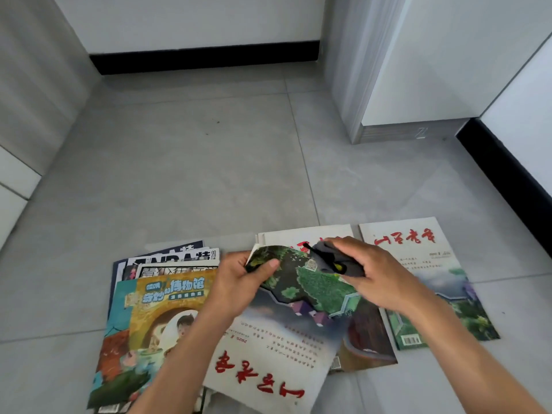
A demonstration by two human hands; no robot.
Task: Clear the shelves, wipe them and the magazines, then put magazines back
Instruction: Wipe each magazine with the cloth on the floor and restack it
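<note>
My left hand (239, 279) grips the held magazine (286, 321); my right hand (370, 276) clamps the grey cloth (331, 261) against its cover.

Grey tiled floor (191, 174) carries a fanned magazine pile (155, 297) at left, a middle stack (367, 351), and a single magazine (430, 282) at right.

Both bare forearms reach forward from the bottom edge and converge toward the middle. Left hand (239, 279) has fingers curled under, thumb on top, pinching the far edge of a magazine (286, 321). Right hand (373, 276) is palm down, fingers curled round a grey cloth (331, 259) pressed on it.
</note>
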